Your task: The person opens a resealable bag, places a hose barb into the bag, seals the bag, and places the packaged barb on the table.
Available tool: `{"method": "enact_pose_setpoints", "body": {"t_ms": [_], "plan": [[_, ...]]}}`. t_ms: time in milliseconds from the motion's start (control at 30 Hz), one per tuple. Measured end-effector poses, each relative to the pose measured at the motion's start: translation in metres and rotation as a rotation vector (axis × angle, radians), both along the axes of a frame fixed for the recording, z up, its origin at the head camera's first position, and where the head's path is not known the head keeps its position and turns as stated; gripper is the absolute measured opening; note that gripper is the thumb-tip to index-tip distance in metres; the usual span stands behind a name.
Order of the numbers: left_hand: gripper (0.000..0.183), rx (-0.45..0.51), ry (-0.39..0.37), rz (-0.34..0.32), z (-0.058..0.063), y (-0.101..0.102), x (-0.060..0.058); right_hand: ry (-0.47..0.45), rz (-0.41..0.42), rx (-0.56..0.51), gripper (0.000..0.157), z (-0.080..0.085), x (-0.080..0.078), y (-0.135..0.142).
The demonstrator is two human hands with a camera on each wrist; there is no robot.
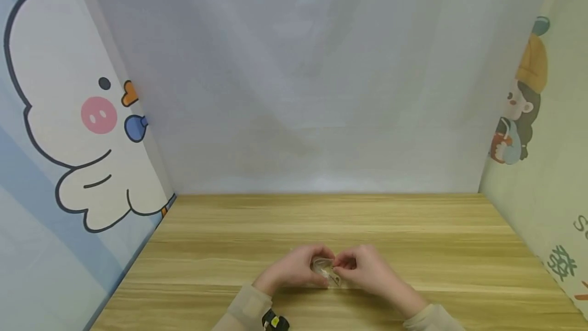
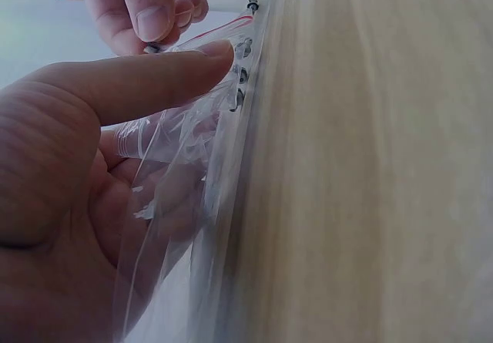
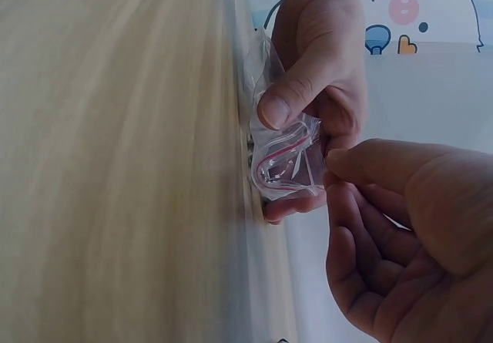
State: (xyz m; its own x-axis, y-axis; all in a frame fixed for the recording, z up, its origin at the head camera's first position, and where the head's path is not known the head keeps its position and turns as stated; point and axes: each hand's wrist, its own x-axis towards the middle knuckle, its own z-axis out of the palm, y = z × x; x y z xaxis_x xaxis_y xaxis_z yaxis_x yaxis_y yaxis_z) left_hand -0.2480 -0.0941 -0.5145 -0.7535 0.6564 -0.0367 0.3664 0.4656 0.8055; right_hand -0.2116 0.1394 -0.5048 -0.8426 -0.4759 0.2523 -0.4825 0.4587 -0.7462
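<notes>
A clear plastic zip bag [image 3: 289, 162] with a red seal line lies low over the wooden table. My left hand [image 1: 296, 268] holds it, thumb on one side and fingers curled behind the other. At the bag's mouth, my right hand [image 1: 367, 271] pinches with thumb and forefinger. A tiny dark piece [image 2: 152, 48] shows at those fingertips in the left wrist view; its kind cannot be made out. Several small dark metal pieces [image 2: 243, 74] show along the bag's lower edge. Another small dark screw-like piece [image 2: 253, 4] is just past the bag's end.
The wood-grain table [image 1: 220, 239] spreads around both hands. A pale grey cloth backdrop [image 1: 294, 91] rises at its far edge, with printed side panels at left [image 1: 59, 142] and right [image 1: 551, 178]. A small black-and-yellow object [image 1: 275, 321] sits by the left wrist.
</notes>
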Motion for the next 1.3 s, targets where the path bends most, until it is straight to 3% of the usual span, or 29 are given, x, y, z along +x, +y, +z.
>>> {"method": "enact_pose_setpoints", "body": {"t_ms": [700, 967, 1300], "plan": [[0.050, 0.006, 0.006, 0.007, -0.002, 0.000, 0.002, -0.085, -0.051, -0.003, 0.009, 0.010, -0.002, 0.022], [0.050, 0.017, 0.001, 0.005, -0.002, 0.001, 0.000, -0.155, -0.011, -0.009, 0.014, 0.009, -0.017, 0.055], [0.053, -0.001, 0.005, 0.007, 0.000, 0.002, 0.001, -0.175, -0.079, 0.059, 0.014, 0.007, -0.028, 0.094]]}}
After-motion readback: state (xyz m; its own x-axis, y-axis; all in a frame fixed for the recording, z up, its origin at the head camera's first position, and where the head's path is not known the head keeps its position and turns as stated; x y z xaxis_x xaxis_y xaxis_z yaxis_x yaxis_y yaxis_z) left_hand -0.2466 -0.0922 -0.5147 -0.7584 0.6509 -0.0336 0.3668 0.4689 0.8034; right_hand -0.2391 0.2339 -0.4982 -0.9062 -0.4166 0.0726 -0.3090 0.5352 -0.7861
